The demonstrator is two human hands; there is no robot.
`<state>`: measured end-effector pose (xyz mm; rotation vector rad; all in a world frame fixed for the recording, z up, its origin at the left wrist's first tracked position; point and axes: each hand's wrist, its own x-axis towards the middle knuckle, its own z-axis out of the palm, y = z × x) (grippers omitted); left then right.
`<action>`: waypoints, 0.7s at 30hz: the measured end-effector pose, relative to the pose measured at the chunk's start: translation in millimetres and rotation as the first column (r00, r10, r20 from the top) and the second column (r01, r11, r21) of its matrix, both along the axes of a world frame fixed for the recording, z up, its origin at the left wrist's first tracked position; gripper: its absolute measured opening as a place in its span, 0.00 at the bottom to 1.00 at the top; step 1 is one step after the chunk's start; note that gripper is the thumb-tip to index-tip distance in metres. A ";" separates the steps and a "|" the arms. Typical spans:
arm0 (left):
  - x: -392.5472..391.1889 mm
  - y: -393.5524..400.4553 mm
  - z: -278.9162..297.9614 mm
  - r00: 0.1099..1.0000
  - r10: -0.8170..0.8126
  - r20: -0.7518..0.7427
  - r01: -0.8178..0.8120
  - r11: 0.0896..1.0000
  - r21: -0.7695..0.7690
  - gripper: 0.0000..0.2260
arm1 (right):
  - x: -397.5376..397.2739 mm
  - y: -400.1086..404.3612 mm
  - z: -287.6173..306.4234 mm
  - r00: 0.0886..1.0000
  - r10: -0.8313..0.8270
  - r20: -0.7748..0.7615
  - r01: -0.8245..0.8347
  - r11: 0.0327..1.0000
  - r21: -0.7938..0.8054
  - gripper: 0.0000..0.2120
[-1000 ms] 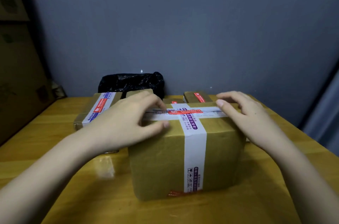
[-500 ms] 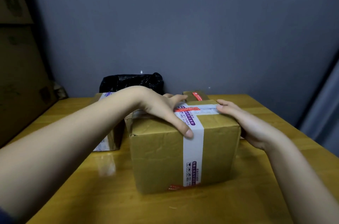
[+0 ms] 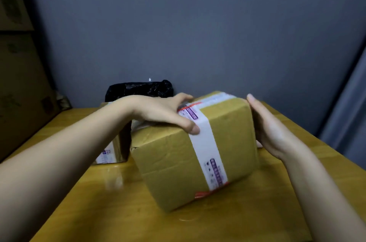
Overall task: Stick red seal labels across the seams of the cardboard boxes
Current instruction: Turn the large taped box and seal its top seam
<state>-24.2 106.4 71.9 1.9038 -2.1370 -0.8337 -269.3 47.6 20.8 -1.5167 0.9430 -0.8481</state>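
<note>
Left grip: the left hand [image 3: 164, 114] is laid over the top near edge of the cardboard box [image 3: 190, 154], fingers curled over the top and thumb pressed onto the white tape band [image 3: 204, 142]; the box is held by it.
Right grip: the right hand [image 3: 265, 128] is pressed flat against the box's right face, fingers straight, nothing clasped.
Box position: it is caught between the two hands, tilted, with its left end raised and a lower corner resting on the surface [image 3: 118, 212].
Red seal label: one strip [image 3: 188, 106] is seen on top, just right of the left fingers; a second red strip [image 3: 204, 194] is seen at the lower front edge, below the left thumb.
Long axis: judged to run left to right between the hands, slanted down to the right; the top is faced up and away.
Risk, slip: the flat right palm could slide, so the box could drop onto its corner.
Risk, label: the top label could be scuffed or lifted by the left fingers.
Risk, neighbour: the second box [image 3: 111, 152], just below the left wrist, could be knocked as the box is turned.
</note>
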 end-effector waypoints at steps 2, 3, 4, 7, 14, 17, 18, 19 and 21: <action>13.4 6.0 0.1 0.983 0.029 -0.182 -0.036 0.999 -0.038 0.49 | -0.5 2.3 0.5 0.991 -0.046 0.125 0.060 0.993 -0.106 0.33; 20.3 9.6 -2.0 0.966 0.040 -0.257 -0.054 0.997 -0.050 0.49 | 0.6 4.1 1.7 0.981 -0.084 0.177 0.112 0.982 -0.152 0.32; 26.0 13.4 -5.7 0.946 0.052 -0.320 -0.075 0.995 -0.059 0.49 | 1.9 6.1 3.4 0.968 -0.133 0.214 0.174 0.967 -0.185 0.30; 43.1 21.9 -26.3 0.859 0.129 -0.495 -0.182 0.981 -0.060 0.48 | 4.3 9.3 5.2 0.922 -0.230 0.313 0.324 0.900 -0.293 0.36; 37.3 27.4 -59.5 0.448 0.039 -0.893 -0.395 0.905 -0.159 0.26 | 19.3 19.2 -16.2 0.979 0.039 0.201 -0.022 0.996 -0.085 0.54; 35.2 34.6 -71.9 0.326 0.002 -0.945 -0.419 0.897 -0.143 0.44 | 32.0 23.0 -25.4 0.971 0.138 0.194 -0.125 0.989 -0.079 0.54; 35.2 37.5 -76.8 0.303 -0.006 -0.953 -0.423 0.895 -0.140 0.47 | 35.1 23.0 -27.4 0.969 0.154 0.193 -0.143 0.987 -0.071 0.53; 35.7 38.9 -80.2 0.293 -0.006 -0.956 -0.433 0.891 -0.138 0.49 | 37.5 24.4 -27.5 0.968 0.169 0.184 -0.160 0.985 -0.064 0.52; 32.1 41.7 -84.4 0.253 -0.036 -0.967 -0.439 0.886 -0.148 0.50 | 39.8 25.8 -27.7 0.970 0.193 0.146 -0.187 0.981 -0.049 0.50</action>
